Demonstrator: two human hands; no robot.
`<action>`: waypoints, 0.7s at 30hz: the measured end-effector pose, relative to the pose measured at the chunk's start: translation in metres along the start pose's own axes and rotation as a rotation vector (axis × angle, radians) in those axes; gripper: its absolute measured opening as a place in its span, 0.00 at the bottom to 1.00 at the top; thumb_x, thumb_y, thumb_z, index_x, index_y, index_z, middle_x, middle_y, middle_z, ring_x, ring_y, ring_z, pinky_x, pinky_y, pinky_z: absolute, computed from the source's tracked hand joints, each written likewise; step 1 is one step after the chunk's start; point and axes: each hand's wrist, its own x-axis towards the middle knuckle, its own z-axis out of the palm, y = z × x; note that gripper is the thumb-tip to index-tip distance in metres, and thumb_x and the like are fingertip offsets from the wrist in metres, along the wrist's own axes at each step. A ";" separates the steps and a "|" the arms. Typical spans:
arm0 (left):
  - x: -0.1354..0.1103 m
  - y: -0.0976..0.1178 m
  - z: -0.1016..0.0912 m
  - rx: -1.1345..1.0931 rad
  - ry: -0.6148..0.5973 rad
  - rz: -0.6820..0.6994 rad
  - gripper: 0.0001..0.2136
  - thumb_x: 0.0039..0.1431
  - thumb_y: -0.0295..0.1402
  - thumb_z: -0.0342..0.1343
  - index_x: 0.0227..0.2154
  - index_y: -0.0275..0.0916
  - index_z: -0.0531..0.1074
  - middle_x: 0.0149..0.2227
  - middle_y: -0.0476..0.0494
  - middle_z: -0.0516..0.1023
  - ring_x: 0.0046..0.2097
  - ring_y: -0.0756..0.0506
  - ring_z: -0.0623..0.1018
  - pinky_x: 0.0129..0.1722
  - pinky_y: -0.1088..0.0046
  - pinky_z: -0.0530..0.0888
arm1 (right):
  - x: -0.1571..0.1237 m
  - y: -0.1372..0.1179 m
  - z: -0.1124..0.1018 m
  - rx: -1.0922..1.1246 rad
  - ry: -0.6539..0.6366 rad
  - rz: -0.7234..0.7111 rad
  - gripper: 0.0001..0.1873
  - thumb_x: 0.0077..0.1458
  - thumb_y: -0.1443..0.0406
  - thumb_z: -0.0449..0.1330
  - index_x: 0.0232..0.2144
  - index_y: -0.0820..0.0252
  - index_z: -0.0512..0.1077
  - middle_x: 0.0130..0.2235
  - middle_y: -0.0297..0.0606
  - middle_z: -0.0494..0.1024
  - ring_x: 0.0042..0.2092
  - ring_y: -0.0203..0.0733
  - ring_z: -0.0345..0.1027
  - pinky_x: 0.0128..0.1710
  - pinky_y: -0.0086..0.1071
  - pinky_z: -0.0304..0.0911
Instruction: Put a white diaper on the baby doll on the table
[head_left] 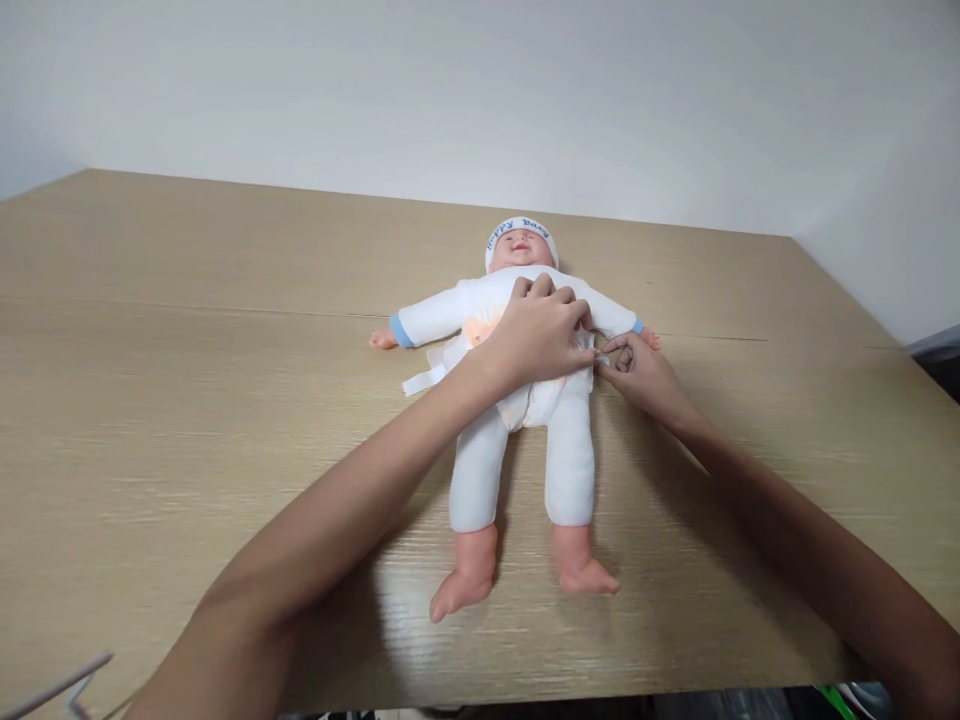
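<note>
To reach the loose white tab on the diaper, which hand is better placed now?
Probably the left hand: it is nearer to the white tab, while the right hand is across the diaper.

some plain indoor room tbh, pale wood-grain counter [187, 420], smooth whitish walls [450, 100] behind it, can't tell if home, office or classroom

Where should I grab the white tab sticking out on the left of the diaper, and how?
Probably by its outer end, coming from the left with thumb and fingertip. The tab looks like a narrow, flat strip pointing leftward from the diaper, its outer end uncovered, so a pinch seems to suit it. The left forearm passes just below in view.
</note>
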 end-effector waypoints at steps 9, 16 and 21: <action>-0.003 -0.001 0.000 -0.018 0.020 -0.017 0.15 0.62 0.43 0.65 0.47 0.42 0.82 0.51 0.36 0.81 0.55 0.29 0.72 0.59 0.47 0.64 | 0.003 0.004 0.000 0.058 -0.180 -0.045 0.25 0.55 0.42 0.68 0.27 0.54 0.70 0.25 0.29 0.68 0.30 0.40 0.60 0.32 0.35 0.52; -0.003 0.001 0.005 0.028 0.027 -0.008 0.22 0.57 0.55 0.70 0.43 0.42 0.85 0.50 0.35 0.80 0.56 0.27 0.71 0.59 0.45 0.64 | -0.011 0.005 -0.018 0.377 -0.264 -0.199 0.27 0.59 0.40 0.66 0.28 0.55 0.71 0.29 0.29 0.65 0.32 0.38 0.56 0.34 0.35 0.52; -0.002 0.006 0.005 0.069 -0.009 -0.023 0.19 0.57 0.49 0.69 0.44 0.41 0.86 0.52 0.36 0.80 0.57 0.28 0.72 0.60 0.46 0.64 | -0.005 -0.011 -0.014 0.600 -0.265 -0.103 0.25 0.55 0.45 0.70 0.23 0.55 0.67 0.24 0.26 0.59 0.29 0.36 0.50 0.32 0.35 0.46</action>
